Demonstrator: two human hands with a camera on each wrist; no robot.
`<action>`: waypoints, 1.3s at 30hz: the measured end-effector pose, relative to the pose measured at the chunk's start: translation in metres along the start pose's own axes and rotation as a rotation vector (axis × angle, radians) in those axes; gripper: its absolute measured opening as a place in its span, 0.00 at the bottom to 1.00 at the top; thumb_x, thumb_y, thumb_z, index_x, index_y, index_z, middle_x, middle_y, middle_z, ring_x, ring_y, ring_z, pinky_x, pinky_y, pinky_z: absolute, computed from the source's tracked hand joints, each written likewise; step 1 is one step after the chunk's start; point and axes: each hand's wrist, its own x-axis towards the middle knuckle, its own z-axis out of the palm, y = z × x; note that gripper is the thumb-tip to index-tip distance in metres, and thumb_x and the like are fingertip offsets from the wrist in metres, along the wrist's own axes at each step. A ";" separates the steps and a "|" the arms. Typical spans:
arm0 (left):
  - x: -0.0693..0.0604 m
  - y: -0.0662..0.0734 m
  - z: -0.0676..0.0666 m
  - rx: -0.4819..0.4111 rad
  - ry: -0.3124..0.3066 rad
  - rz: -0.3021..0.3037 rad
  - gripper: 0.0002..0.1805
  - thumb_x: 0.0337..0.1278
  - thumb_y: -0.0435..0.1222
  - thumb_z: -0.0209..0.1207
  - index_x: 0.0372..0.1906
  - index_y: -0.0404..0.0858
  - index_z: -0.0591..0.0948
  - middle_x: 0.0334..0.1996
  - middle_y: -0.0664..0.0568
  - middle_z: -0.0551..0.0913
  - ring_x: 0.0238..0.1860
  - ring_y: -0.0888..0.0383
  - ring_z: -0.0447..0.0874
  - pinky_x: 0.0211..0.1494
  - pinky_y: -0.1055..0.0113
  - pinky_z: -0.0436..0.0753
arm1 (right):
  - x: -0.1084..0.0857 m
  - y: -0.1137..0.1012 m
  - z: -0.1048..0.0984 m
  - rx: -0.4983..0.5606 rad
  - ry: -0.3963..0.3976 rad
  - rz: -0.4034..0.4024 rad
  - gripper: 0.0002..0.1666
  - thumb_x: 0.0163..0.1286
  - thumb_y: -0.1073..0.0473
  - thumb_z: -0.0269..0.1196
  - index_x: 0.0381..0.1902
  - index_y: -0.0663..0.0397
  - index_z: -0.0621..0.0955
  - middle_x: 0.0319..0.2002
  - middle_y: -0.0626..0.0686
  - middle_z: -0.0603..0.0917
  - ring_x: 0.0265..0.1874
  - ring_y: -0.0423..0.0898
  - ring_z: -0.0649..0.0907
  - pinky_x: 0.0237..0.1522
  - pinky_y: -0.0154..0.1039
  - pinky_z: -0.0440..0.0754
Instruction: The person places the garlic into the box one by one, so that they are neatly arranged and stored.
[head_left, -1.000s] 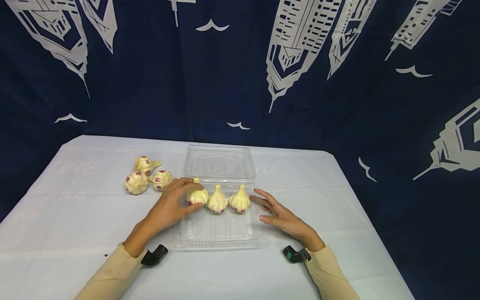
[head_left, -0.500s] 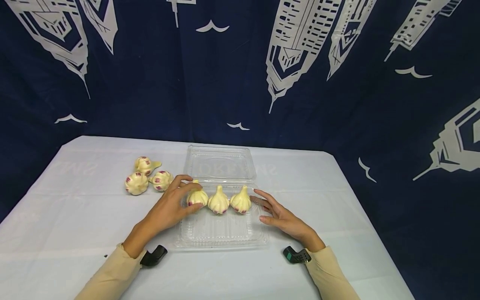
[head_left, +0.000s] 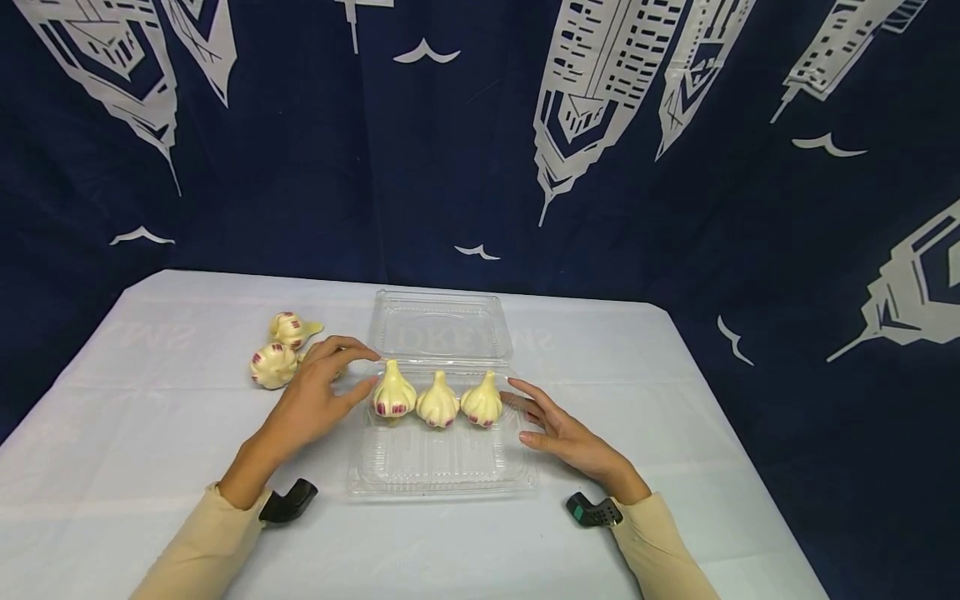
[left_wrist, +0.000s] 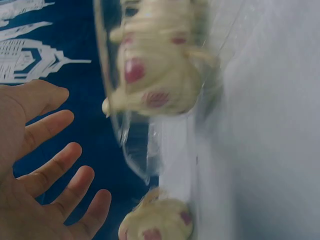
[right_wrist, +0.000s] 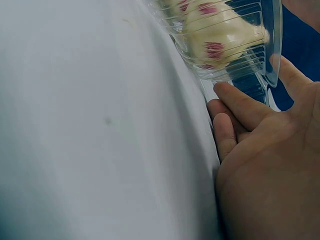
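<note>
The left hand point(head_left: 318, 396) is spread and holds nothing, just beside the left end of a row of three garlic bulbs point(head_left: 437, 403), which sit along the back of a clear plastic box point(head_left: 450, 467), while the right hand point(head_left: 572, 439), its fingers loosely extended and pinching nothing, is at the box's right edge. The bulbs look light, firm and smooth enough to slip a little, so they are probably best held round the fat belly; the thin-walled box seems likely to flex, and its rim looks the safest place to steady it.
</note>
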 end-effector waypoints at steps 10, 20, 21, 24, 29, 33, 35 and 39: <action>0.001 -0.017 -0.021 0.019 0.085 -0.056 0.18 0.55 0.30 0.70 0.52 0.37 0.84 0.50 0.45 0.82 0.44 0.49 0.80 0.43 0.57 0.77 | 0.000 -0.001 0.001 0.004 -0.001 0.003 0.45 0.76 0.65 0.56 0.81 0.40 0.48 0.79 0.59 0.53 0.77 0.63 0.50 0.67 0.26 0.61; -0.004 -0.040 -0.020 0.044 0.113 -0.184 0.25 0.53 0.27 0.69 0.58 0.29 0.79 0.57 0.33 0.78 0.38 0.43 0.80 0.51 0.41 0.68 | 0.001 -0.001 0.001 -0.005 0.004 -0.004 0.45 0.76 0.66 0.56 0.81 0.40 0.48 0.79 0.60 0.53 0.79 0.61 0.48 0.69 0.23 0.57; -0.004 -0.041 -0.020 0.049 0.109 -0.197 0.25 0.53 0.27 0.68 0.59 0.29 0.79 0.58 0.33 0.77 0.38 0.43 0.80 0.53 0.38 0.67 | 0.001 -0.001 0.001 -0.005 0.004 -0.001 0.45 0.76 0.66 0.56 0.81 0.40 0.48 0.79 0.60 0.53 0.78 0.61 0.48 0.68 0.23 0.58; -0.005 -0.042 -0.019 0.088 0.093 -0.244 0.26 0.56 0.31 0.67 0.61 0.31 0.78 0.61 0.34 0.76 0.39 0.43 0.82 0.55 0.33 0.65 | 0.001 -0.001 0.000 -0.002 0.003 0.002 0.45 0.76 0.67 0.55 0.81 0.40 0.48 0.79 0.59 0.53 0.78 0.63 0.50 0.67 0.25 0.61; -0.005 -0.041 -0.020 0.153 0.034 -0.319 0.27 0.61 0.37 0.65 0.64 0.31 0.76 0.60 0.33 0.77 0.46 0.40 0.83 0.51 0.35 0.73 | 0.001 -0.002 0.000 -0.004 0.002 -0.001 0.45 0.76 0.64 0.57 0.81 0.40 0.48 0.79 0.59 0.53 0.77 0.63 0.51 0.67 0.26 0.62; -0.005 -0.042 -0.017 0.125 -0.017 -0.349 0.29 0.65 0.38 0.62 0.67 0.28 0.72 0.64 0.29 0.74 0.64 0.33 0.72 0.61 0.35 0.71 | 0.001 -0.002 0.000 -0.006 0.000 -0.004 0.45 0.76 0.63 0.57 0.81 0.40 0.48 0.79 0.59 0.53 0.77 0.63 0.51 0.67 0.26 0.62; -0.004 -0.042 -0.015 0.097 -0.029 -0.358 0.30 0.68 0.38 0.60 0.68 0.27 0.70 0.66 0.28 0.71 0.68 0.32 0.67 0.66 0.36 0.67 | 0.000 -0.001 0.000 -0.007 0.001 -0.002 0.45 0.76 0.63 0.57 0.81 0.40 0.48 0.79 0.59 0.54 0.78 0.62 0.50 0.67 0.25 0.61; -0.003 -0.044 -0.011 0.070 -0.034 -0.372 0.29 0.72 0.40 0.56 0.70 0.28 0.68 0.63 0.29 0.74 0.55 0.36 0.78 0.58 0.39 0.72 | 0.000 -0.001 0.000 -0.005 0.004 0.004 0.45 0.76 0.63 0.57 0.81 0.39 0.48 0.79 0.59 0.53 0.78 0.63 0.50 0.67 0.25 0.61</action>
